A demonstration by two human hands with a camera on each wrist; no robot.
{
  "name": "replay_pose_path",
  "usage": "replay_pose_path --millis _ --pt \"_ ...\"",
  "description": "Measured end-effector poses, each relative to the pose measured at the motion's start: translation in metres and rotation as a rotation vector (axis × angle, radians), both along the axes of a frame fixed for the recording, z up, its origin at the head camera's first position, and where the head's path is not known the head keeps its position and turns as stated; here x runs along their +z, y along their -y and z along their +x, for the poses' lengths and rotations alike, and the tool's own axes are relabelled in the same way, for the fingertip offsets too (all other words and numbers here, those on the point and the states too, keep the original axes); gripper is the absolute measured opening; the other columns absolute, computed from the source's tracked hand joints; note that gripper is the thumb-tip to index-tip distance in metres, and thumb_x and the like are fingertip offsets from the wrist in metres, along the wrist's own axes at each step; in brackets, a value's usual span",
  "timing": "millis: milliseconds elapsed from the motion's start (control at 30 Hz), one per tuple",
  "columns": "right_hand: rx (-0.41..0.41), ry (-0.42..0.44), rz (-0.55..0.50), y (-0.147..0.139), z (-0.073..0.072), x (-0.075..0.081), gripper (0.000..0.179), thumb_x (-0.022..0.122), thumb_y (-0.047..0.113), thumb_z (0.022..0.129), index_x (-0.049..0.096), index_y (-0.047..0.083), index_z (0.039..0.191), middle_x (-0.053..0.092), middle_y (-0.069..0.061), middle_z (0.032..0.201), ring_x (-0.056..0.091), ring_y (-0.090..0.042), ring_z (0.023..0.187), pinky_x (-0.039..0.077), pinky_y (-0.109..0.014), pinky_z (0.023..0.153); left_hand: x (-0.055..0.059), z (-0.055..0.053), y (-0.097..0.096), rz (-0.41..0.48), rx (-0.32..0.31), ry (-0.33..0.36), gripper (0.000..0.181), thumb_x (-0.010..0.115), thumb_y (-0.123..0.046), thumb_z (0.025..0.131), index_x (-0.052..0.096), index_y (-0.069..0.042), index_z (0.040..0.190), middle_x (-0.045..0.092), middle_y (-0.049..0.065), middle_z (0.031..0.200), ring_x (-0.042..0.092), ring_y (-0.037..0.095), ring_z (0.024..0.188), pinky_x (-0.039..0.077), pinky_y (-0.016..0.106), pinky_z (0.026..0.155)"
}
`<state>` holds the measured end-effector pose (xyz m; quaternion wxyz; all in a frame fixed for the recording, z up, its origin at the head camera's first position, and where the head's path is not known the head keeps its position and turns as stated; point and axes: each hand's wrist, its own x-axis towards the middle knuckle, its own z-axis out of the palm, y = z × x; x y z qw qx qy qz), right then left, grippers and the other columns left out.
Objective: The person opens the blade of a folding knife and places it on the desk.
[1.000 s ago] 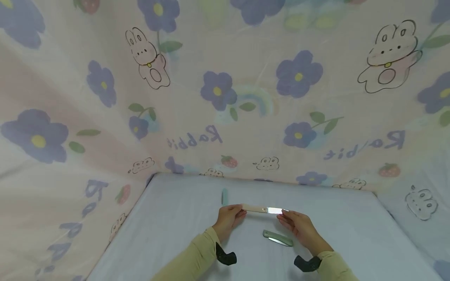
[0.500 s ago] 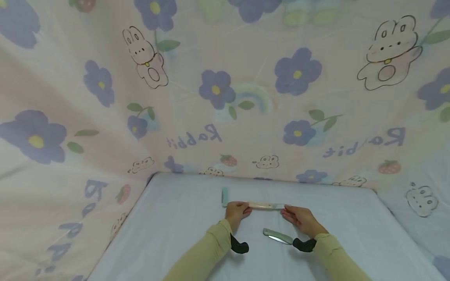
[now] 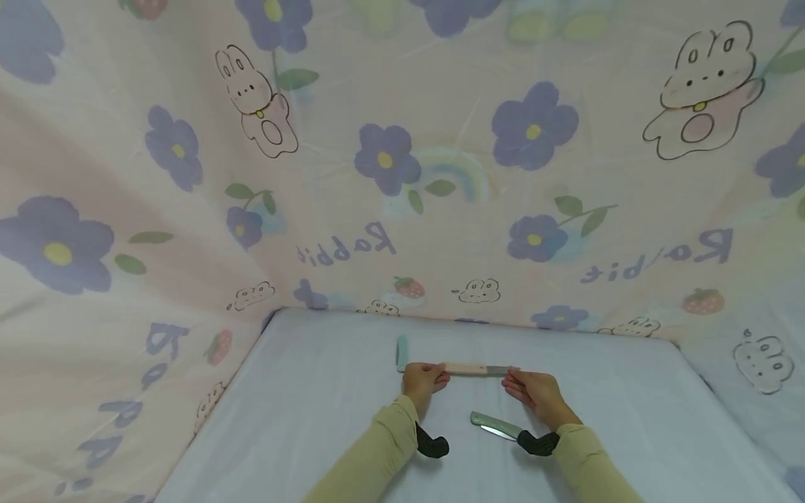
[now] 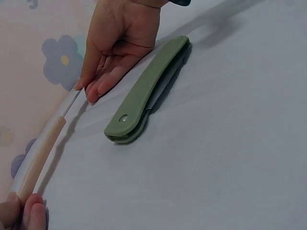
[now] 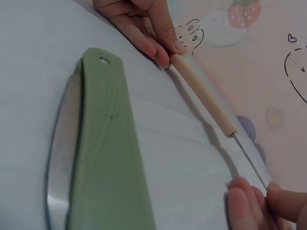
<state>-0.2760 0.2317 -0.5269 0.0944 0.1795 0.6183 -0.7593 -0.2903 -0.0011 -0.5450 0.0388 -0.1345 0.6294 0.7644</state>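
Observation:
A folding knife with a beige handle [image 3: 465, 369] is opened out and held level between my two hands, a little above the white surface. My left hand [image 3: 423, 381] pinches the handle's end between thumb and fingers. At the other end, my right hand [image 3: 534, 392] pinches the tip of the thin metal blade [image 5: 249, 158]. Nearer to me lies a green folding knife [image 4: 148, 88], its blade folded into the handle with the edge showing. In the head view, the black strap on my right wrist overlaps that green knife's right end.
A teal folding knife [image 3: 402, 353] lies just beyond my left hand. White cloth [image 3: 302, 398] covers the table. Behind and to the sides hang curtains [image 3: 465, 230] printed with flowers and rabbits, meeting the table's far edge.
My left hand has shifted to the right with the beige knife. The blade's face, bright a second ago, now looks dull grey. Both hands keep their hold; the green and teal knives lie still.

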Motion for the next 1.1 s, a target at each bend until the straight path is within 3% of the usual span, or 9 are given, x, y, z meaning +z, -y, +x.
replay_pose_path --millis 367,633,800,967,1100 --pt "0.014 0.036 0.071 -0.005 0.011 0.002 0.039 0.056 0.017 0.088 0.046 -0.012 0.113 0.065 -0.013 0.083 0.064 -0.020 0.079 0.051 -0.032 0.077 -0.001 0.008 -0.006 0.006 0.011 0.001 0.016 0.066 -0.001 0.077 0.060 0.010 0.086 0.064 0.018 0.073 0.064 0.022 0.065 0.054 0.030 0.060" --pt "0.023 -0.018 0.072 -0.005 0.014 -0.002 0.045 0.051 0.024 0.091 0.043 -0.013 0.114 0.064 -0.013 0.085 0.063 -0.021 0.081 0.050 -0.032 0.078 0.004 0.011 -0.005 0.032 0.018 0.017 0.017 0.066 -0.001 0.077 0.060 0.011 0.088 0.064 0.021 0.076 0.064 0.023 0.067 0.054 0.031 0.062" --pt "0.007 -0.009 0.012 -0.012 0.012 -0.006 0.050 0.045 0.032 0.093 0.041 -0.013 0.116 0.063 -0.015 0.090 0.063 -0.023 0.084 0.049 -0.034 0.080 0.007 0.012 -0.003 0.070 -0.040 0.039 0.020 0.064 -0.003 0.080 0.059 0.011 0.093 0.064 0.022 0.082 0.064 0.022 0.071 0.054 0.031 0.066" --pt "0.032 -0.028 -0.141 -0.022 0.010 -0.005 0.048 0.041 0.031 0.095 0.038 -0.010 0.120 0.059 -0.017 0.102 0.060 -0.024 0.092 0.045 -0.037 0.086 0.009 0.012 0.004 0.099 -0.109 -0.040 0.022 0.063 -0.007 0.081 0.059 0.011 0.094 0.064 0.019 0.080 0.064 0.021 0.071 0.053 0.030 0.066" --pt "0.053 -0.053 -0.166 -0.028 0.014 0.002 0.048 0.039 0.030 0.095 0.036 -0.008 0.124 0.057 -0.015 0.107 0.058 -0.022 0.096 0.043 -0.036 0.089 0.010 0.011 0.010 0.093 -0.162 -0.041 0.025 0.065 -0.013 0.081 0.060 0.007 0.094 0.064 0.015 0.081 0.064 0.018 0.071 0.053 0.027 0.065"
